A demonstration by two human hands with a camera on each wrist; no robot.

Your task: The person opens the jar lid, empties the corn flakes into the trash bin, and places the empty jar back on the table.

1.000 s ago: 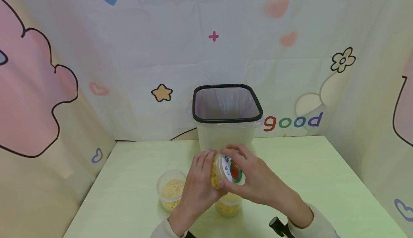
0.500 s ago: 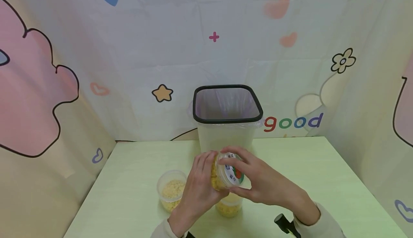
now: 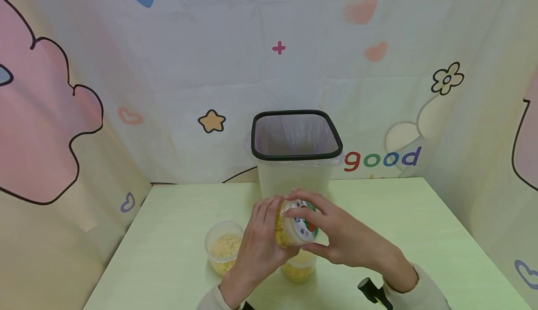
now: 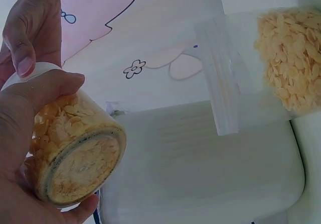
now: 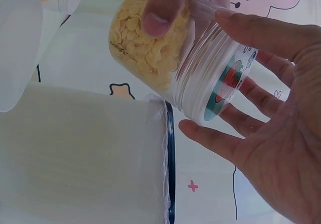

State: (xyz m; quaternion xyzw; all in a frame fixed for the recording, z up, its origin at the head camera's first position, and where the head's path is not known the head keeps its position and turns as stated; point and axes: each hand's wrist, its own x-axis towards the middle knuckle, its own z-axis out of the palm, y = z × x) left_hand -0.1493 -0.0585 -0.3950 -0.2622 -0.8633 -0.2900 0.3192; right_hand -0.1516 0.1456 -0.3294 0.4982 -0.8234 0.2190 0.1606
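A clear plastic jar [image 3: 282,233] of yellow flakes is tilted on its side above the table, its base toward the left. My left hand [image 3: 261,235] grips it around the body; in the left wrist view its thumb and fingers wrap the jar [image 4: 85,138] near the base. At the other end is a clear lid [image 3: 306,229] with a white, green and red label. My right hand [image 3: 340,230] holds this lid between thumb and fingers. In the right wrist view, a ridged neck shows beside the lid [image 5: 228,91].
Below the hands stand two more tubs of yellow flakes, a left tub [image 3: 210,249] without a lid and a middle tub [image 3: 298,272] partly hidden by the hands. A bin [image 3: 296,157] with a black rim and plastic liner stands behind them on the pale green table [image 3: 378,216].
My right hand has shifted slightly right, its fingers spreading wider around the lid. The lid's label has turned and faces the head camera more. My left hand has stayed nearly still.
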